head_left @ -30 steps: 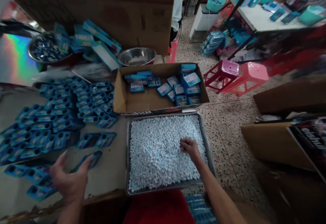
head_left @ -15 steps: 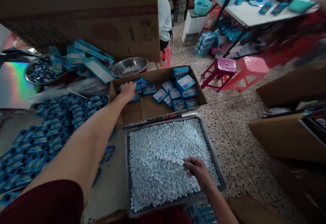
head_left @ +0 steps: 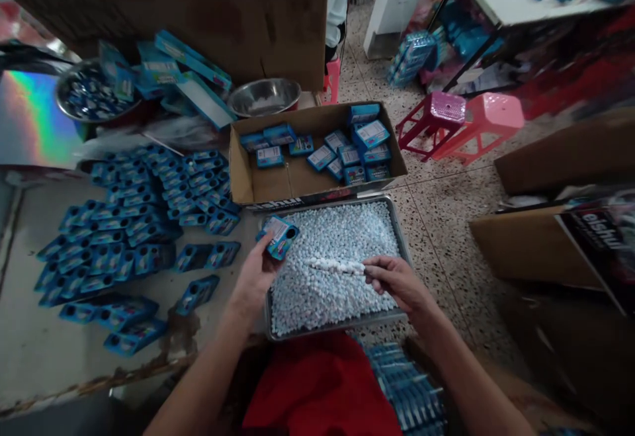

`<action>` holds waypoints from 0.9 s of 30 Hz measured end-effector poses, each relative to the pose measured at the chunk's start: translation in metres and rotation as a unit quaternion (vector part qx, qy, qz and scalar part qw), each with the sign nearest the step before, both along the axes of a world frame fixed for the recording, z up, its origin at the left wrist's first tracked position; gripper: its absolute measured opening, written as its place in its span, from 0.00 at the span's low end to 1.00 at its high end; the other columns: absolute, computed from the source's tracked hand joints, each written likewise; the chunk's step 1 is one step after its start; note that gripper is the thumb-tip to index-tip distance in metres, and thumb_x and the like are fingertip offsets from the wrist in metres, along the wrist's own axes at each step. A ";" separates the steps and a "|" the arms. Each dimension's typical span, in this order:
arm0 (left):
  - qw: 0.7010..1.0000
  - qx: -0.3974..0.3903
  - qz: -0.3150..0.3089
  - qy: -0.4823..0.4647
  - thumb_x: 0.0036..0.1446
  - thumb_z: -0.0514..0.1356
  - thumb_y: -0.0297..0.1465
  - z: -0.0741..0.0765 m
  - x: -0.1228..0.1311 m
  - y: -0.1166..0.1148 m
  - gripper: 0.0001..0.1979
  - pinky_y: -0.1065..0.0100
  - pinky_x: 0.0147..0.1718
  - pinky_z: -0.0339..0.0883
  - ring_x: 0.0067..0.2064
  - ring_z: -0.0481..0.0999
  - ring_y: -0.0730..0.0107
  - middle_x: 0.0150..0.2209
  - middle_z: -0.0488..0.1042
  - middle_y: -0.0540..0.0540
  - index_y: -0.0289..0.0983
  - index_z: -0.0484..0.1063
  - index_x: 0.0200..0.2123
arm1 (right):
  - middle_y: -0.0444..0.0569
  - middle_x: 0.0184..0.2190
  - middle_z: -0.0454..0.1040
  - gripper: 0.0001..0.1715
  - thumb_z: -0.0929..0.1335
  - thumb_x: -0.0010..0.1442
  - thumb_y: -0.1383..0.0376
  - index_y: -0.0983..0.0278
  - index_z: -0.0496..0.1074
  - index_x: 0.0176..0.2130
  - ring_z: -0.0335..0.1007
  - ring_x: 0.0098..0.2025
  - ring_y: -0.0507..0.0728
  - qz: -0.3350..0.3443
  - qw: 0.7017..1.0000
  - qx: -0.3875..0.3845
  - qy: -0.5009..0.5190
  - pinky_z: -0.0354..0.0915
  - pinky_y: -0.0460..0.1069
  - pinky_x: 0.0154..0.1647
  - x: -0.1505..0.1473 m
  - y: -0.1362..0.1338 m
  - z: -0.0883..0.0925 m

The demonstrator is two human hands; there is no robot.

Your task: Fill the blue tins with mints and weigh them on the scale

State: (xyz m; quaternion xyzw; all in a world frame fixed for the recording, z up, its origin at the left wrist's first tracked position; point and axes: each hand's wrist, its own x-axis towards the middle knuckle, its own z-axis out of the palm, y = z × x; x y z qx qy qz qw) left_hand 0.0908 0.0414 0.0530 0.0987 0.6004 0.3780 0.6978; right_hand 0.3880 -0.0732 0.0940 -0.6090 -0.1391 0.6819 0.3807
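Box (head_left: 282, 235) gripped in left hand (head_left: 255, 280); right hand (head_left: 398, 279) pinching scoop (head_left: 360, 270); rightmost carton (head_left: 598, 241) lettered "eishu".

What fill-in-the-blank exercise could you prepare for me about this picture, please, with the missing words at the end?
The left hand holds a small box, mainly ____ in colour.
The right hand holds a slender tool bearing a row of pellets, ____ in colour.
In the picture, the purple stool stands to the ____ of the pink stool beside it.

Missing words: blue; white; left.
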 end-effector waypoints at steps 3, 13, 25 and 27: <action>0.992 -0.100 0.063 -0.045 0.56 0.71 0.33 -0.010 0.011 -0.018 0.13 0.71 0.28 0.77 0.29 0.79 0.71 0.32 0.80 0.49 0.38 0.75 0.42 | 0.47 0.22 0.76 0.25 0.84 0.43 0.54 0.68 0.82 0.36 0.64 0.19 0.47 0.008 1.000 0.001 -0.014 0.58 0.42 0.20 -0.005 0.005 -0.002; 0.982 -0.178 0.017 -0.055 0.57 0.71 0.31 -0.025 0.010 -0.038 0.13 0.74 0.21 0.73 0.26 0.78 0.73 0.32 0.80 0.49 0.38 0.76 0.45 | 0.46 0.22 0.77 0.20 0.80 0.48 0.55 0.67 0.82 0.36 0.69 0.20 0.50 0.054 0.989 0.048 -0.131 0.65 0.44 0.21 -0.018 0.024 -0.002; 0.970 -0.227 -0.047 -0.067 0.57 0.71 0.28 -0.031 0.004 -0.015 0.11 0.71 0.25 0.77 0.27 0.77 0.72 0.33 0.80 0.46 0.37 0.78 0.43 | 0.46 0.25 0.80 0.11 0.69 0.61 0.70 0.61 0.84 0.37 0.76 0.27 0.56 0.238 0.826 0.196 -0.472 0.66 0.50 0.33 -0.070 0.046 0.027; 0.972 -0.222 -0.053 -0.051 0.58 0.70 0.27 -0.027 0.000 -0.010 0.11 0.70 0.28 0.79 0.29 0.78 0.71 0.35 0.80 0.45 0.36 0.77 0.44 | 0.49 0.31 0.83 0.13 0.69 0.62 0.71 0.61 0.84 0.39 0.79 0.33 0.59 0.273 0.785 0.204 -0.518 0.65 0.50 0.37 -0.079 0.047 0.030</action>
